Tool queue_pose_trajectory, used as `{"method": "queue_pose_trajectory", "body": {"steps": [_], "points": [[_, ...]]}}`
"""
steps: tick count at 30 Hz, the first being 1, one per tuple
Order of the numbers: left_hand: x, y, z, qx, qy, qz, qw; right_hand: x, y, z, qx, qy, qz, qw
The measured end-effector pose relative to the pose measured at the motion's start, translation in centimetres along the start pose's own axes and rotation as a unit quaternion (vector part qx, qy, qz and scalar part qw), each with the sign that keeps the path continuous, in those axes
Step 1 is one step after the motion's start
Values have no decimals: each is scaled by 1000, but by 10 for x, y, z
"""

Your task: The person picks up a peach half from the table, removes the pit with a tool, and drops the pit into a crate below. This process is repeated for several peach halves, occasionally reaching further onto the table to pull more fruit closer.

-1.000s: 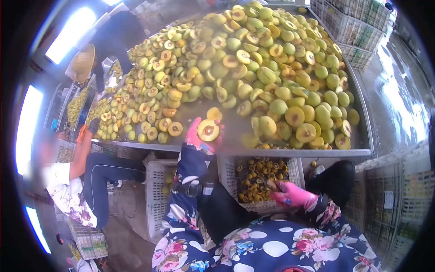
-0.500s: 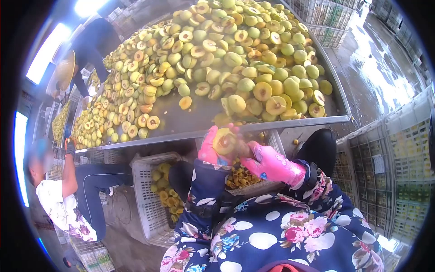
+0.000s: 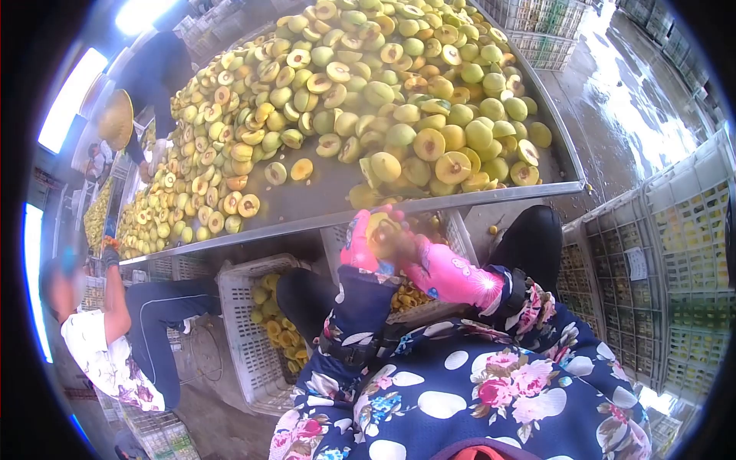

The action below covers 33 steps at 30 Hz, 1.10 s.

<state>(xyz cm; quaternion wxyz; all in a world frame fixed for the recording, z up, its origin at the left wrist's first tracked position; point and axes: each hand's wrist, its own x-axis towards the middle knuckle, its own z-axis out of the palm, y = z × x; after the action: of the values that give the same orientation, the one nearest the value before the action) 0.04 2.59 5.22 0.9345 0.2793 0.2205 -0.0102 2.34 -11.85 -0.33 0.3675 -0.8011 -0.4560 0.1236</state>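
Observation:
My left hand (image 3: 357,244), in a pink patterned glove, is closed around a yellow-green peach half (image 3: 382,233) with its cut side showing. My right hand (image 3: 454,271), also gloved in pink, is closed up against the fruit from the right. Its fingertips are blurred, and whatever they grip cannot be made out. Both hands are just in front of the metal table's near edge (image 3: 322,221). Under them a light plastic crate (image 3: 462,230) contains small yellow-orange pieces (image 3: 409,297).
Many halved peaches (image 3: 360,77) are heaped across the table. A white crate (image 3: 244,337) with more fruit stands by my left leg. Stacked crates (image 3: 652,268) rise on the right. Co-workers (image 3: 115,337) are on the left; the floor (image 3: 636,115) looks wet.
The view has shifted slightly, so the table and crates sit a little differently. The peach half has turned slightly in my left hand, and my right fingers are pressed closer to it.

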Motion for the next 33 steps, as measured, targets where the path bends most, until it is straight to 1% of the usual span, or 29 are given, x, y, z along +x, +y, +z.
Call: {"method": "queue_pose_trajectory", "body": {"steps": [2,3,5,7,10,12,14,15,17,19,22,26,27,28,31,33], "points": [[2,-1,-4,37,10,3,999,-1,0,2,75,20,18,997],[4,-1,-7,65,14,8,998,0,0,3,139,44,31,989],[6,0,-13,113,16,10,993,3,-10,-7,187,35,79,979],[6,4,-17,151,8,4,989,4,-25,-28,155,-33,149,976],[7,4,-26,181,-5,1,983,5,-25,-36,162,-104,164,967],[16,-2,-46,314,-40,80,945,4,-16,-24,168,-90,159,969],[34,-14,-77,403,-39,160,900,3,-11,-16,169,-75,161,970],[45,-22,-95,428,-20,202,881,3,-11,-14,168,-67,165,970],[40,-21,-81,384,39,206,899,4,-8,-6,156,-49,157,974],[29,-23,-53,241,119,125,955,3,4,12,135,-29,137,981],[47,-39,-73,235,171,177,940,5,27,39,100,-31,131,986],[65,-55,-103,232,253,146,928,7,69,93,95,-55,108,988],[67,-58,-107,228,256,141,929,7,77,106,102,-59,96,988],[68,-58,-108,219,250,139,933,11,55,73,220,-115,160,955],[71,-58,-112,190,211,128,950,17,42,55,208,-149,218,942],[72,-56,-115,169,179,114,963,15,57,67,190,-120,145,964]]}}
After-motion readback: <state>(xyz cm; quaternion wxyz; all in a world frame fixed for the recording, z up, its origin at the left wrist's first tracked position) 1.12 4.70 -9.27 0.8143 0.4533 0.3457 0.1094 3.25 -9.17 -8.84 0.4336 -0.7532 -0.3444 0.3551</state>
